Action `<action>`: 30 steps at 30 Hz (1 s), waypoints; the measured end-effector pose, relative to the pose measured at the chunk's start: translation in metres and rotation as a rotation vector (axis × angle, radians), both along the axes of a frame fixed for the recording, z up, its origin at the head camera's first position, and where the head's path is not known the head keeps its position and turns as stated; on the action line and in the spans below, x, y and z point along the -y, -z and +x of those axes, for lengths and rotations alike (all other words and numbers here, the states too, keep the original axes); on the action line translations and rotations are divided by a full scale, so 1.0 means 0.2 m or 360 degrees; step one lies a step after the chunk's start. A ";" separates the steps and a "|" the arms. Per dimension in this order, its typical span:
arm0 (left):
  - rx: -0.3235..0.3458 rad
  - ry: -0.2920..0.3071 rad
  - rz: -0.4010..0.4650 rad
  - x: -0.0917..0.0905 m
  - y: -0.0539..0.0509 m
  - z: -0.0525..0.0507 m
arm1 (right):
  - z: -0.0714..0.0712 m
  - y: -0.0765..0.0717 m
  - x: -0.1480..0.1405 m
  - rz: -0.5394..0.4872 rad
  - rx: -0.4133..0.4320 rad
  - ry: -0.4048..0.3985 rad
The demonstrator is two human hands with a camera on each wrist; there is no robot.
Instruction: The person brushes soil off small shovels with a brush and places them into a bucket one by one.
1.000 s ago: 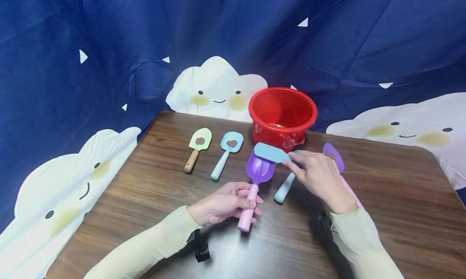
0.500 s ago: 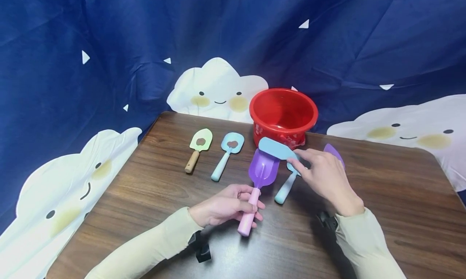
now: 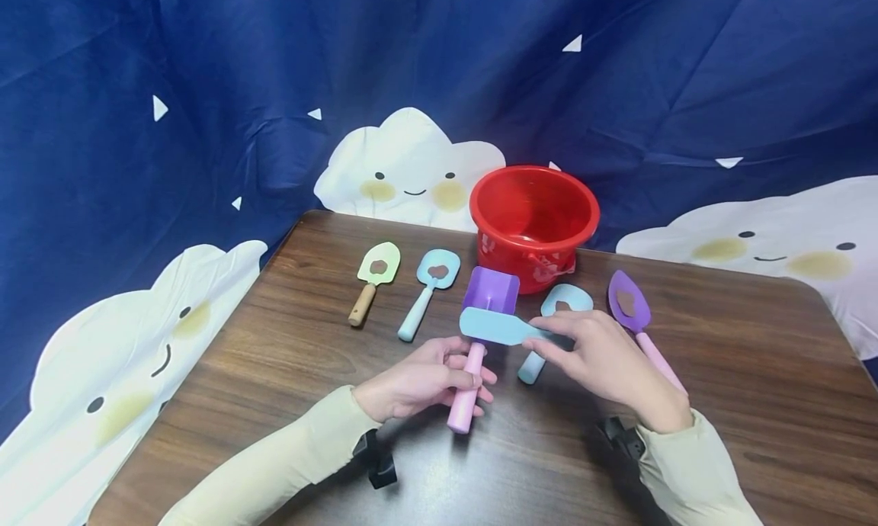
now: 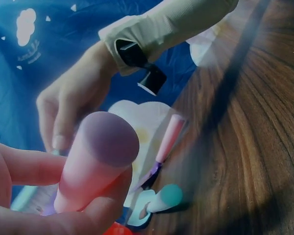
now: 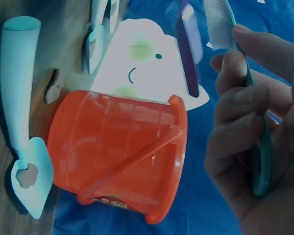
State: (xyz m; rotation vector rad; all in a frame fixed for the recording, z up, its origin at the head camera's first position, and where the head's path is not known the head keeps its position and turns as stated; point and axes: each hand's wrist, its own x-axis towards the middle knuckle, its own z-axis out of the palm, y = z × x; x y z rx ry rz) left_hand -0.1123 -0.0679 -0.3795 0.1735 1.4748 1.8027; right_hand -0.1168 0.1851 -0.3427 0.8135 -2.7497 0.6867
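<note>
My left hand (image 3: 418,381) grips the pink handle of a shovel with a purple blade (image 3: 492,283), held tilted above the table. My right hand (image 3: 610,362) pinches the handle of a light-blue brush (image 3: 490,325). White bristles (image 5: 218,27) show on one side of the brush in the right wrist view. In the head view the brush lies across the lower blade and neck of the shovel, hiding that part. Whether the bristles touch the blade I cannot tell. The pink handle end (image 4: 110,139) fills much of the left wrist view, between thumb and fingers.
A red bucket (image 3: 531,259) stands behind the shovel. On the table (image 3: 309,389) lie a green trowel (image 3: 387,258), a blue trowel (image 3: 415,312), another blue trowel (image 3: 531,367) partly under my right hand, and a purple trowel (image 3: 643,316). Each blade has a brown patch.
My right hand has drawn the brush from the shovel's far end towards its handle. The shovel's tilt has shifted slightly; my left hand keeps its grip.
</note>
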 end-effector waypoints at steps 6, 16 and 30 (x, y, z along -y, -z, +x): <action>-0.0031 0.0005 -0.0020 0.00 -0.01 0.01 | -0.01 0.02 0.00 0.0035 0.0053 0.0077; -0.0066 -0.0009 -0.0041 0.00 -0.02 0.02 | -0.03 0.03 0.00 0.0091 -0.0192 0.0169; -0.0029 0.0058 -0.0001 -0.01 0.00 0.04 | -0.10 0.05 -0.04 -0.0047 -0.0499 0.0410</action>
